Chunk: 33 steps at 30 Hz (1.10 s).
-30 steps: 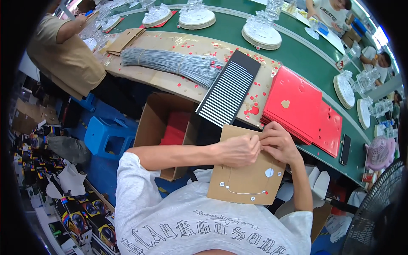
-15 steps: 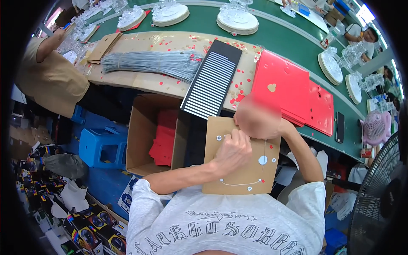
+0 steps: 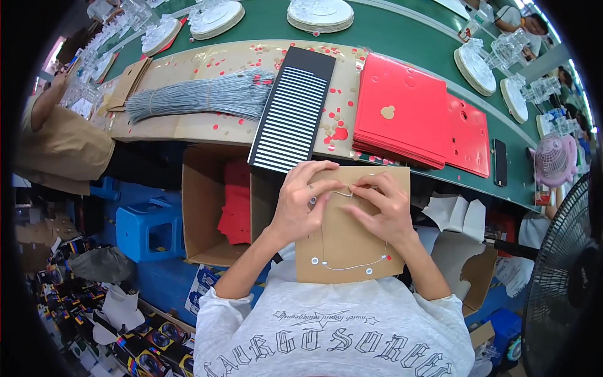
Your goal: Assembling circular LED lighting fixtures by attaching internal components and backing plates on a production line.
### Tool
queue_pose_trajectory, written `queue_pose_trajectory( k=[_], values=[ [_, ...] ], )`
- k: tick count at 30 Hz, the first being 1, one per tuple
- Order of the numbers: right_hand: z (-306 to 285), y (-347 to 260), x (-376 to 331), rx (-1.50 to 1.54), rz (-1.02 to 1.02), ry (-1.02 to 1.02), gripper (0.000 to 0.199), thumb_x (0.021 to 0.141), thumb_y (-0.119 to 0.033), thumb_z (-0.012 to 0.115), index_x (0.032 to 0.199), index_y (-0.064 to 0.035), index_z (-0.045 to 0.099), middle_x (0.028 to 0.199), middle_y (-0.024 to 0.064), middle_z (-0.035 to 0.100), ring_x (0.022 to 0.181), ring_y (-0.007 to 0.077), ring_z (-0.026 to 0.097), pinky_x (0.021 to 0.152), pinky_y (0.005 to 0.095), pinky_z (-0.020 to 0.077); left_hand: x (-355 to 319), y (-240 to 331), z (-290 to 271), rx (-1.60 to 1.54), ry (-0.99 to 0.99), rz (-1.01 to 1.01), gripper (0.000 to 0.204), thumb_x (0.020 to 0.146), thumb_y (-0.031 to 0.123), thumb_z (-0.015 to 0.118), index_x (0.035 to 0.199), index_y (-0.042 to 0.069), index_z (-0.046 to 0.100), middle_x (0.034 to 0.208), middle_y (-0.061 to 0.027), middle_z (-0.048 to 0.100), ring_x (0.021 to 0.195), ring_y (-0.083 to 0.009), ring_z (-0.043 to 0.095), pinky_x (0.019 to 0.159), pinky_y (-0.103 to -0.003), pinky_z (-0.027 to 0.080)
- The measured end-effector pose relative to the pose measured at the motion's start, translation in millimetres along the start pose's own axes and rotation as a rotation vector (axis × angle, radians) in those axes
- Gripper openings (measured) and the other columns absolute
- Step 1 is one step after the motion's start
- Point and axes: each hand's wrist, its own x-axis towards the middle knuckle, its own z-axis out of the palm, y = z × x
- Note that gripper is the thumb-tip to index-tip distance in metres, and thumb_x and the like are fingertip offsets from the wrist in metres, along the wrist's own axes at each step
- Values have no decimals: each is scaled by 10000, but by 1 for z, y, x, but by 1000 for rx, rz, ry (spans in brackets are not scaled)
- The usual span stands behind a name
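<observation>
A long green bench (image 3: 402,44) is curving across the top, and a tan work board (image 3: 188,125) is lying along its near edge. A stack of red sheets (image 3: 402,110) is sitting on the right of that board, with a black-and-white striped panel (image 3: 295,116) just left of it and a bundle of grey wires (image 3: 201,97) further left. Below the bench an open cardboard box (image 3: 204,207) is holding more red sheets. A brown card (image 3: 352,232) is resting in the person's lap, just beneath the bench edge, with a thin wire (image 3: 352,267) running across its face between small round studs. The left hand (image 3: 298,201) is lying over the card's upper left corner, its fingers (image 3: 314,173) curled and pressing on the card. The right hand (image 3: 383,210) is resting on the card's upper right part, its fingers (image 3: 364,188) pressed together and pinching the wire near the top edge.
</observation>
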Motion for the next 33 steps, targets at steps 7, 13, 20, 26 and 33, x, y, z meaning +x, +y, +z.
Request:
queue_pose_trajectory(
  k=[7,13,20,26,33],
  values=[
    [8,-7,-3,42,135,88,241,696,-31,851,923,-42,770,974,70,678,885,216,652,742,328,563,1,1,1,49,7,17,316,733,-65,680,1011,69,752,1227,-117,653,1165,-306,588,1011,-424,448],
    [9,-12,-7,-61,189,142,270,677,-63,870,916,-38,747,955,70,664,909,230,636,746,331,554,5,6,2,93,4,-1,248,743,8,748,979,81,760,1198,-89,666,1137,-280,601,983,-414,442],
    [12,-16,-5,-56,272,165,258,681,-66,869,891,-27,725,929,77,656,897,243,630,763,352,536,9,4,1,71,-6,-10,235,753,50,741,983,97,759,1165,-51,666,1107,-245,599,957,-396,416],
    [14,-10,-8,-6,235,203,196,698,-15,845,860,-13,736,896,75,651,872,232,622,704,339,534,12,11,3,167,-41,4,349,716,-1,749,1040,129,771,1160,-74,654,1067,-266,606,945,-405,460],
    [8,3,-7,-31,12,118,177,709,60,775,871,-2,739,845,81,623,764,228,598,613,326,511,13,7,5,105,-39,18,406,698,-34,733,1065,133,768,1151,-99,639,1078,-286,600,922,-406,493]
  ],
)
